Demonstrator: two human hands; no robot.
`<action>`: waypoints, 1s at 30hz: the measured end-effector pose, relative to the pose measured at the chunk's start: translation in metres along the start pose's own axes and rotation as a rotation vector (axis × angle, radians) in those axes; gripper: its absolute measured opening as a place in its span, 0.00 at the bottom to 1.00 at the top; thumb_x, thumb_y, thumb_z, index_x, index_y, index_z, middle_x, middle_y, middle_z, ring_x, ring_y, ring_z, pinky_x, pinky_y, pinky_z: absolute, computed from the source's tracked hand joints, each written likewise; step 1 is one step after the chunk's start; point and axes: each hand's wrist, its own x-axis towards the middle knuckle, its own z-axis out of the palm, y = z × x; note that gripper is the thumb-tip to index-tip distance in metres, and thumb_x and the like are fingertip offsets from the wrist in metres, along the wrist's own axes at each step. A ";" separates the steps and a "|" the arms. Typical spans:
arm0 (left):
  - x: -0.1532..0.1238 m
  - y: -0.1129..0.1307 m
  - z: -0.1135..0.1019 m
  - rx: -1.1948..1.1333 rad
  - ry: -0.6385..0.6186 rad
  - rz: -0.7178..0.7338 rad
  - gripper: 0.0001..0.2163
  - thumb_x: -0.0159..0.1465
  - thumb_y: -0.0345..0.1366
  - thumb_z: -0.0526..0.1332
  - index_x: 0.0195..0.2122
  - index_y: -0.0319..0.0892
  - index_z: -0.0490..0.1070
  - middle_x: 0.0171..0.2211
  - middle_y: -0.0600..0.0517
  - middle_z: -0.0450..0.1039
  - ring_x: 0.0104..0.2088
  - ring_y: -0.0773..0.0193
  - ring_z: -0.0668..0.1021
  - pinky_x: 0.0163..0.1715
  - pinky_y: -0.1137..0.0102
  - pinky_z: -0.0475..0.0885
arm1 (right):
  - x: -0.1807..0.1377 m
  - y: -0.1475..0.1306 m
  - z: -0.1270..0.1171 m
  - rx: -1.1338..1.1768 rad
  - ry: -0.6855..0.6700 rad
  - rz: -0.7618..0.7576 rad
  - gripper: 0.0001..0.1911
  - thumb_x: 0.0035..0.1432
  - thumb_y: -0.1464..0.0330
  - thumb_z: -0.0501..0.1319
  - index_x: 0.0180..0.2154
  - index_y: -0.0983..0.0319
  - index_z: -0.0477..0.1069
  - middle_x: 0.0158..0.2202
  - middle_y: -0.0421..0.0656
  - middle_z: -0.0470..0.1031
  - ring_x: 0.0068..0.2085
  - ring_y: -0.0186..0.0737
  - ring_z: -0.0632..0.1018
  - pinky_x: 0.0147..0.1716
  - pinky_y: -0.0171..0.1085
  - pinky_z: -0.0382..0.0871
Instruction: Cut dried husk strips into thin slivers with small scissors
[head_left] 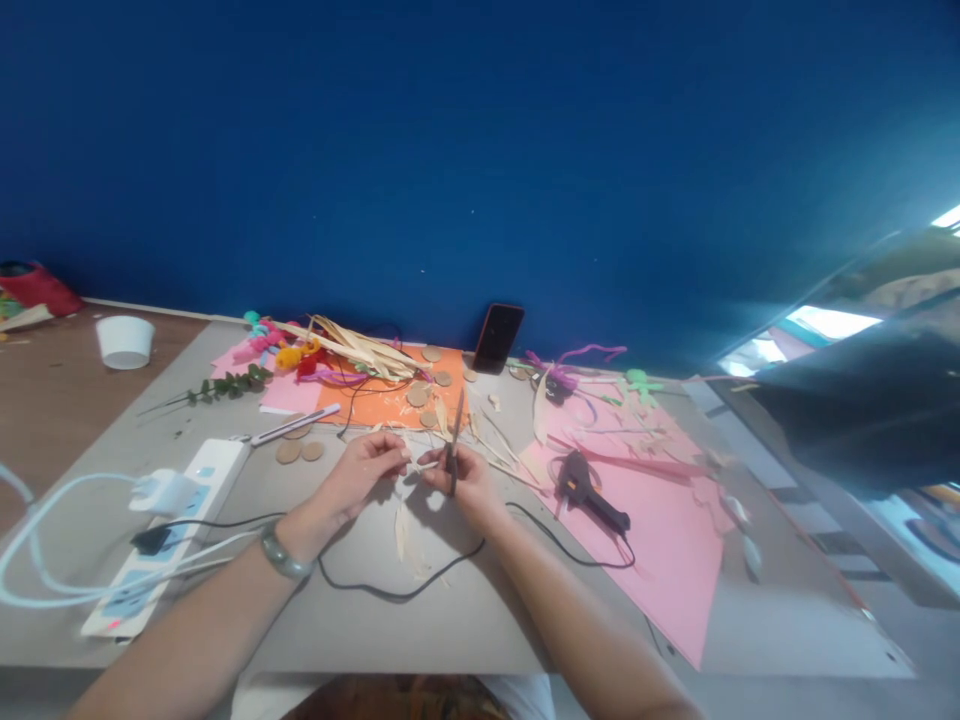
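My left hand, with a bangle on its wrist, is closed in a pinch on one end of a small pale strip, which looks like dried husk. Facing it, my right hand grips a pair of scissors, blades pointing up and away from me. Its fingertips meet the strip's other end. Below the hands, thin husk scraps lie on the grey board. Beyond them are an orange sheet and several round wooden discs.
On the right, a black glue gun rests on pink paper, its cord looping below my hands. A phone leans against the blue wall. At left are a power strip, utility knife, leafy sprig and white cup. Husk strips lie behind.
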 end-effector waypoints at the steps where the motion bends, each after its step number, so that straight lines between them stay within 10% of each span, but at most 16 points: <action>1: -0.001 -0.001 0.002 -0.010 -0.005 -0.007 0.09 0.48 0.35 0.69 0.24 0.38 0.70 0.18 0.55 0.70 0.20 0.73 0.71 0.22 0.78 0.65 | 0.000 0.001 0.000 0.013 -0.002 -0.001 0.16 0.41 0.64 0.70 0.25 0.63 0.65 0.34 0.42 0.75 0.27 0.33 0.74 0.26 0.34 0.65; 30: -0.006 0.001 0.005 -0.049 -0.193 0.005 0.06 0.53 0.32 0.66 0.32 0.38 0.74 0.28 0.51 0.74 0.26 0.69 0.74 0.29 0.74 0.68 | 0.004 0.005 -0.003 0.261 -0.134 0.174 0.12 0.40 0.70 0.68 0.22 0.63 0.64 0.16 0.35 0.68 0.16 0.29 0.67 0.18 0.30 0.57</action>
